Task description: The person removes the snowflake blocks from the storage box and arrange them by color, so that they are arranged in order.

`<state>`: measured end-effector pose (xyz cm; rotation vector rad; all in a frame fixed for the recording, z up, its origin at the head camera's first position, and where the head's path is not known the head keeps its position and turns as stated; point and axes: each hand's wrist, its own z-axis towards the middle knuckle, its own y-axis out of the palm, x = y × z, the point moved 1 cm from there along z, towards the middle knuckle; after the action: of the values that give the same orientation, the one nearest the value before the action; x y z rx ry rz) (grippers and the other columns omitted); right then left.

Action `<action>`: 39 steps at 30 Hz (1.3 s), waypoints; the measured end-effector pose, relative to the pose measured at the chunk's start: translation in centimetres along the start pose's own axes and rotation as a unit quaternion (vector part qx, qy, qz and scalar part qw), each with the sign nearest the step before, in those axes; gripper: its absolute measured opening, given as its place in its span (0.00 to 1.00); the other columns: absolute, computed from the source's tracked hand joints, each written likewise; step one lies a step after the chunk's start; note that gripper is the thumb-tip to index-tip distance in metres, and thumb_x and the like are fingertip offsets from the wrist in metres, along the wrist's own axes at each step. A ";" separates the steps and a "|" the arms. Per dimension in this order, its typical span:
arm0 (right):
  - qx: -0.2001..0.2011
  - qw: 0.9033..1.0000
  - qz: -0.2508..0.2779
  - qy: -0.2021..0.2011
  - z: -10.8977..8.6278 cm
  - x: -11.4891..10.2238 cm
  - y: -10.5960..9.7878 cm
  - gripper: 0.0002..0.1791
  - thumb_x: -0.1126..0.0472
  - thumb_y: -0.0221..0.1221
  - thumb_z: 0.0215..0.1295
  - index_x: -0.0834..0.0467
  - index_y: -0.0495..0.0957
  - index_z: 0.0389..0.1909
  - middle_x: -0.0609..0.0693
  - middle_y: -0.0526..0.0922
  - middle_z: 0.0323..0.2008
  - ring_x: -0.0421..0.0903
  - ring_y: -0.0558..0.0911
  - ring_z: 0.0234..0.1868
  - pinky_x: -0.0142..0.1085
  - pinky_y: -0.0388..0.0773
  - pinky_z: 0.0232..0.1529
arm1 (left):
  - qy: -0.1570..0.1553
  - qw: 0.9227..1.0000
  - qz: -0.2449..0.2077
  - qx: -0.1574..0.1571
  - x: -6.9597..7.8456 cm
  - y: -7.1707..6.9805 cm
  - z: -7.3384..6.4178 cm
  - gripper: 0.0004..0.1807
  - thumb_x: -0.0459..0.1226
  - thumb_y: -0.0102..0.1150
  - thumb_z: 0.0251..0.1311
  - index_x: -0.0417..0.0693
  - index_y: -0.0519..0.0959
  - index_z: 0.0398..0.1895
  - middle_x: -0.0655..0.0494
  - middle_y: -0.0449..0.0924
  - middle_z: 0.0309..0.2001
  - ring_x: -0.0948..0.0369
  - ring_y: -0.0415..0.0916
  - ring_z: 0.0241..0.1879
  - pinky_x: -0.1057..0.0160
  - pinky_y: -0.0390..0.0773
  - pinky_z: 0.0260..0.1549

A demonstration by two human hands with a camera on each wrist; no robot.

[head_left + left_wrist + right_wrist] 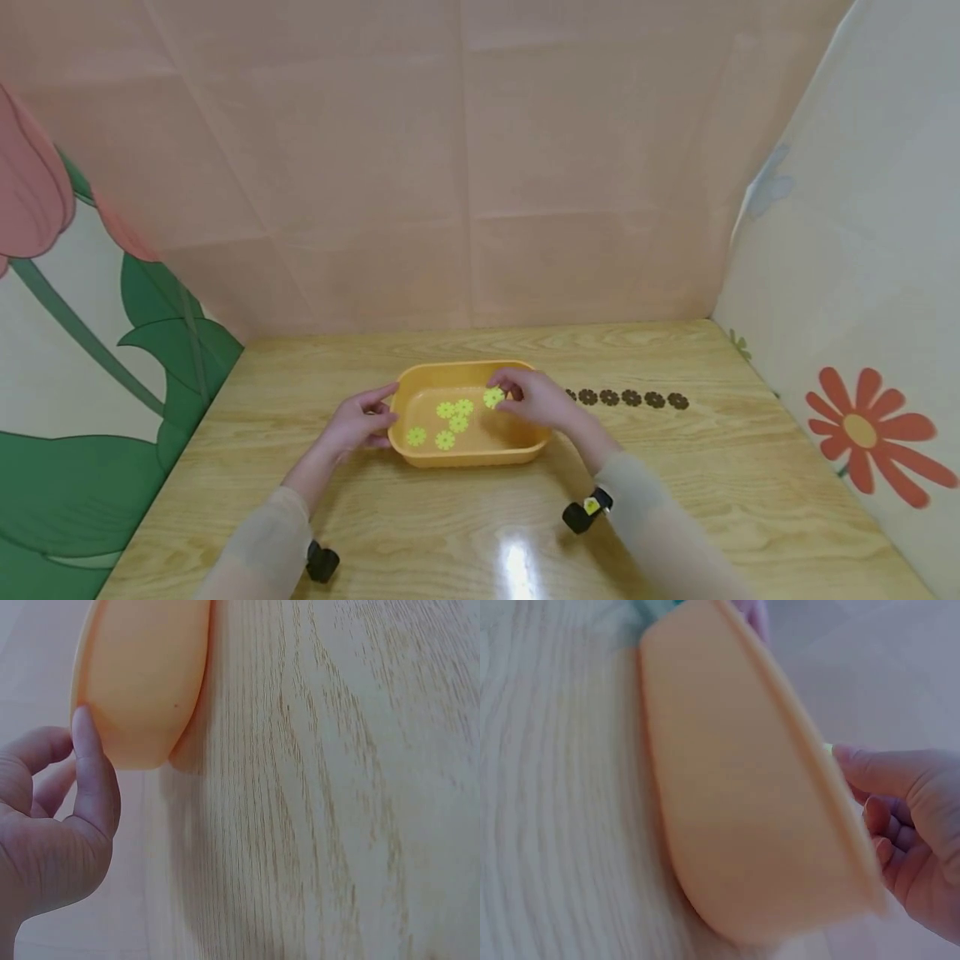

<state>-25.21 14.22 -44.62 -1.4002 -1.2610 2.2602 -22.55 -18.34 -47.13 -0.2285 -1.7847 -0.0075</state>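
An orange plastic basin [468,458] sits on the wooden table, with several yellow flower-shaped pieces [446,409] lying on its bottom. My left hand [360,423] holds the basin's left end, its thumb [88,742] against the rim. Over the right part of the basin, my right hand [538,398] pinches one yellow flower-shaped piece [492,397] between thumb and fingers. The right wrist view shows the basin's outer side [727,780], which hides nearly all of that piece beyond the rim.
Brown flower-shaped pieces [632,398] form a row on the table [450,533] to the right of the basin. A plain pinkish backdrop [465,208] stands behind. Printed flower panels [858,431] flank the table on both sides.
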 end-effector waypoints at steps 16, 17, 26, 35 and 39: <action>0.114 0.987 0.061 0.093 -7.2 6.6 -4.4 0.15 0.65 0.69 0.60 0.63 0.80 0.46 0.50 0.79 0.33 0.44 0.74 0.31 0.29 0.75 0.29 | -0.001 1.000 0.005 -0.002 0.2 0.0 -0.2 0.33 0.25 0.60 0.63 0.44 0.67 0.72 0.48 0.68 0.38 0.60 0.72 0.31 0.62 0.87 0.27; 0.107 0.988 0.058 0.100 -7.6 7.0 -4.3 0.15 0.65 0.69 0.60 0.63 0.80 0.46 0.50 0.79 0.33 0.44 0.74 0.31 0.29 0.76 0.29 | -0.002 1.000 0.006 -0.001 0.2 0.0 -0.2 0.33 0.25 0.60 0.63 0.44 0.68 0.71 0.48 0.68 0.38 0.60 0.72 0.31 0.62 0.87 0.27; 0.038 0.988 0.046 0.143 -9.4 9.3 -3.3 0.17 0.62 0.69 0.59 0.61 0.80 0.48 0.48 0.80 0.38 0.45 0.77 0.39 0.31 0.80 0.38 | -0.005 1.000 0.015 0.001 0.3 0.0 -0.5 0.33 0.27 0.62 0.63 0.45 0.68 0.71 0.48 0.68 0.39 0.59 0.72 0.31 0.59 0.87 0.28; 0.041 0.992 0.047 0.108 -9.5 9.7 -2.4 0.14 0.64 0.70 0.57 0.62 0.81 0.43 0.48 0.80 0.35 0.43 0.75 0.36 0.30 0.77 0.35 | -0.004 1.000 0.016 -0.001 0.4 -0.1 -0.4 0.33 0.27 0.62 0.63 0.46 0.68 0.72 0.49 0.67 0.38 0.59 0.72 0.31 0.60 0.87 0.27; 0.046 0.993 0.042 0.100 -9.5 9.7 -2.3 0.13 0.64 0.71 0.57 0.62 0.82 0.42 0.48 0.80 0.34 0.41 0.75 0.35 0.29 0.78 0.34 | -0.003 1.000 0.016 -0.003 0.5 -0.1 -0.4 0.33 0.27 0.62 0.63 0.46 0.67 0.72 0.49 0.67 0.38 0.59 0.72 0.31 0.60 0.87 0.27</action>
<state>-23.25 26.34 -50.87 -1.6250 -1.0426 2.1359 -22.24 -18.41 -46.58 -0.2615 -1.7864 0.0109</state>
